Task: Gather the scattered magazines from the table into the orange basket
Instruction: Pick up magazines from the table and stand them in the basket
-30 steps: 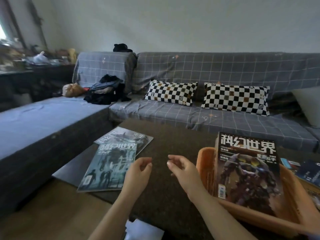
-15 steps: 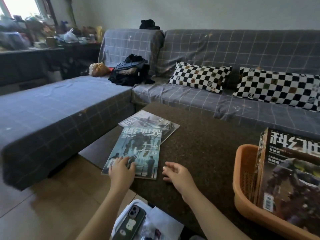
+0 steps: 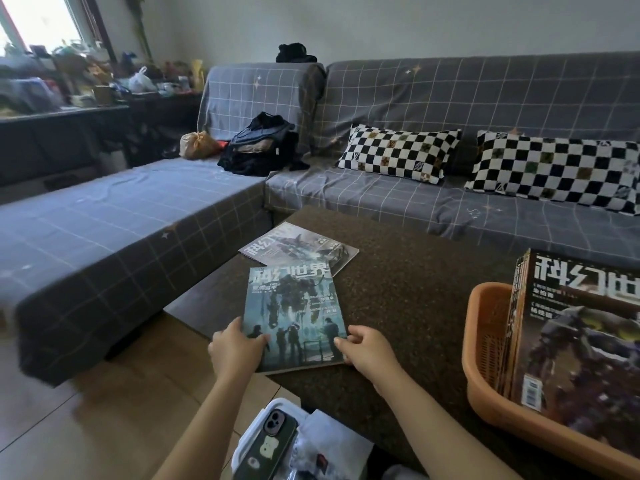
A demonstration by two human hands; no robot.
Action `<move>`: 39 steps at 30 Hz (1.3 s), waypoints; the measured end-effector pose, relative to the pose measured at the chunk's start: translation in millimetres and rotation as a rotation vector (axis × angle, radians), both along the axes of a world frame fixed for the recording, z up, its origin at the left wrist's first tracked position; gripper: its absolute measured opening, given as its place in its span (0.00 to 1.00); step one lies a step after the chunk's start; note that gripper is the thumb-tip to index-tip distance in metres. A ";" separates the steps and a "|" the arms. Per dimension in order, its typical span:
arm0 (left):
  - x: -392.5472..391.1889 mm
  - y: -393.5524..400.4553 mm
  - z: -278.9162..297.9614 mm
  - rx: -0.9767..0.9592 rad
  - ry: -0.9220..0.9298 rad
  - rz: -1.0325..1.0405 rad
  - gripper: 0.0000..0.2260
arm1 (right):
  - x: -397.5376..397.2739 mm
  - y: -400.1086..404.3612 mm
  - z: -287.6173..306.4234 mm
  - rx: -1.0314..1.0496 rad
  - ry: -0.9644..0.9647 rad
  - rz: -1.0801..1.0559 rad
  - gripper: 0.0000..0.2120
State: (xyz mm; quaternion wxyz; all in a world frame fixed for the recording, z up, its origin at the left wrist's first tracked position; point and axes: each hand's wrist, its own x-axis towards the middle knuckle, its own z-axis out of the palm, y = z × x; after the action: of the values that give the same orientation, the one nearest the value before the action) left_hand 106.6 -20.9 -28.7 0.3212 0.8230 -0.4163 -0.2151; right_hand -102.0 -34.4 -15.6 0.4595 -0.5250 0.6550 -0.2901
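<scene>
Lifting the teal magazine off the bench, its near corners pinched by the left hand and right hand.
A carry toward the orange basket is called for next; beyond it, a grey magazine remains.

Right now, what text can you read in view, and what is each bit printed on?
"科幻世界": title on the blue magazine held by both hands.
"科幻": start of the title on the grey magazine behind it; the rest is unclear.
"科幻": cut-off title on the front magazine in the basket.
Smaller cover lines and the barcode digits: too small or blurred to read.
Phone: no readable text.
</scene>
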 end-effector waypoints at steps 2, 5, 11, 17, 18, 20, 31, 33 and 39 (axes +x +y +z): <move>-9.2 12.5 0.3 -0.035 0.218 -0.025 0.14 | -11.2 5.2 0.9 -0.015 0.108 -0.005 0.23; -25.3 27.9 -1.2 -0.080 0.374 -0.070 0.09 | -24.8 16.9 0.8 -0.004 0.191 -0.013 0.19; -39.9 61.8 14.8 -0.292 0.498 -0.192 0.04 | -45.5 48.7 5.3 0.023 0.155 -0.038 0.18; -52.9 85.2 46.3 -0.420 0.686 -0.289 0.05 | -75.7 73.3 31.4 0.014 -0.322 -0.038 0.15; -56.6 87.9 52.5 -0.428 0.716 -0.306 0.06 | -80.1 76.8 37.8 0.012 -0.404 -0.026 0.14; -65.3 91.9 65.3 -0.441 0.764 -0.349 0.06 | -88.3 82.4 50.0 -0.004 -0.532 -0.011 0.13; -158.3 85.8 107.2 -0.473 0.867 -0.607 0.07 | -180.2 111.5 99.4 -0.266 -0.617 -0.173 0.15; -180.7 82.5 106.7 -0.443 0.888 -0.635 0.08 | -200.7 117.5 100.1 -0.289 -0.594 -0.209 0.15; -243.9 73.0 97.6 -0.351 0.881 -0.706 0.08 | -253.4 131.5 94.3 -0.311 -0.535 -0.336 0.13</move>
State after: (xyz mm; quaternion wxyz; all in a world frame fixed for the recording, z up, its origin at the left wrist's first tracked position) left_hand -137.2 52.2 68.9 0.5044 0.4022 -0.5216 -0.5583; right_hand -355.5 97.1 78.8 0.4753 -0.3789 0.5366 -0.5853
